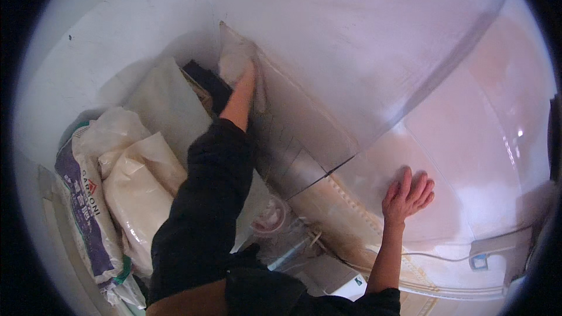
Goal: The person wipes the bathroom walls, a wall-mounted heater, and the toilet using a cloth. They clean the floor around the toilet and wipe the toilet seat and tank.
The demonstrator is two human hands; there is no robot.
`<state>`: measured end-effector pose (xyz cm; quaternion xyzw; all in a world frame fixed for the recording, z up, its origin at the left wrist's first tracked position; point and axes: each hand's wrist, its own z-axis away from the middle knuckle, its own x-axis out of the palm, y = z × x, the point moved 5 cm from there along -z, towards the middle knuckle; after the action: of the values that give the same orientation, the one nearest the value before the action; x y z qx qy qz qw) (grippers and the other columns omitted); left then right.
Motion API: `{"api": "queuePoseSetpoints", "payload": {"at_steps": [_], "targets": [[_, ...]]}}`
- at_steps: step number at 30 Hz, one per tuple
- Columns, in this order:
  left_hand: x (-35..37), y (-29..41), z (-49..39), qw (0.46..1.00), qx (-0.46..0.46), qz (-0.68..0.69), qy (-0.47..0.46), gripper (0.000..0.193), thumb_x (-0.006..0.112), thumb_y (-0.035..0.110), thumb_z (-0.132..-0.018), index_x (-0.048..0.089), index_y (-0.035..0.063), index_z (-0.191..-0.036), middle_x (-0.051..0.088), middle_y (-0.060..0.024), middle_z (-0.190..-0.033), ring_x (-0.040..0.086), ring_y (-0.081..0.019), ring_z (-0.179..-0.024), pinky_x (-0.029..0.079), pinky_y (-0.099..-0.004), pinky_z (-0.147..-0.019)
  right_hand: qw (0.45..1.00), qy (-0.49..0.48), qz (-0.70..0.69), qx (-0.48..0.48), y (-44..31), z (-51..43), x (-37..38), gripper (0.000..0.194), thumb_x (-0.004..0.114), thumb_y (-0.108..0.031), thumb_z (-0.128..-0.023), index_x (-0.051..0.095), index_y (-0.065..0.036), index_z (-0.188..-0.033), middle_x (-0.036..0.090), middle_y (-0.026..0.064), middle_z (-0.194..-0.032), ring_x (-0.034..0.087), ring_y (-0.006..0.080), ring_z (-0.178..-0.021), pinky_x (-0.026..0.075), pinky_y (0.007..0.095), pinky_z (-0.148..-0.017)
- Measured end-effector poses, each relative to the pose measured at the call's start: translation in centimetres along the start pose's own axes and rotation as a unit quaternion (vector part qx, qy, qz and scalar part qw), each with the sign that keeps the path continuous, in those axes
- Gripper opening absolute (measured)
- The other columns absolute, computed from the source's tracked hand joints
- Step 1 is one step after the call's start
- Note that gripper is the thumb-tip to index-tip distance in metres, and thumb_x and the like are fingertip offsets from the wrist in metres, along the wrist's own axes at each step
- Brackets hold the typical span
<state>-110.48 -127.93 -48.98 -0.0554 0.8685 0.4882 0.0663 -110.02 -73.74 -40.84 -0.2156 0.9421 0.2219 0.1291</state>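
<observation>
My right hand (408,197) rests over a glossy, pinkish-white panel (434,136), its fingers loosely bent and apart. Nothing shows in its grasp; whether it touches the panel is unclear. A bare left forearm (189,297) leaves the view at the lower left, so my left hand is out of sight. What looks like my leg in black cloth (206,193) reaches towards the corner, with bare skin (239,101) below the hem. Its far end meets a pale, blurred shape (235,55). Beyond the right hand's side, a thin dark line (314,182) crosses the panel's lower edge.
Left of the leg lie a printed sack (85,210), a beige plastic bag (136,197) and a grey sheet (164,96). A pinkish tub (268,216) and a white box (347,283) stand low. A cable (434,255) runs to a small box with a blue part (478,262).
</observation>
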Motion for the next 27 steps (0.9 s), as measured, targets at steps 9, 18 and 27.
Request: {"api": "queuePoseSetpoints", "payload": {"at_steps": [9,18,27], "targets": [[6.2,-10.9,17.7,0.972,-0.173,-0.161,-0.011,0.032,0.043,0.02,-0.099,0.056,0.0003,-0.121,0.058,-0.0242,-0.114,0.054,-0.0389,-0.109,0.042,-0.0503,-0.096,0.999,0.035,-0.032,-0.01,-1.3,-0.8,0.4,0.04,0.056,-0.026,-0.09,0.062,-0.014,-0.127,0.043,0.0205,-0.143,0.035,0.0439,-0.133,0.016,0.0534,-0.113],[6.3,-9.7,31.4,0.855,-0.457,0.247,0.001,0.047,0.039,0.034,-0.101,0.048,-0.0015,-0.13,0.052,-0.0206,-0.129,0.051,-0.0313,-0.12,0.042,-0.0426,-0.101,1.0,-0.002,0.002,0.001,0.7,0.7,0.7,0.039,0.059,-0.032,-0.087,0.065,-0.018,-0.123,0.048,0.0189,-0.137,0.039,0.0434,-0.13,0.017,0.0532,-0.112],[3.3,-3.7,45.5,0.628,-0.721,0.282,-0.076,0.072,0.028,0.06,-0.098,0.026,0.012,-0.152,0.027,-0.01,-0.158,0.034,-0.027,-0.14,0.028,-0.045,-0.114,0.999,-0.021,0.028,0.005,0.7,0.9,0.3,0.041,0.056,-0.038,-0.087,0.065,-0.023,-0.123,0.047,0.0171,-0.136,0.042,0.041,-0.124,0.021,0.0522,-0.105]]}}
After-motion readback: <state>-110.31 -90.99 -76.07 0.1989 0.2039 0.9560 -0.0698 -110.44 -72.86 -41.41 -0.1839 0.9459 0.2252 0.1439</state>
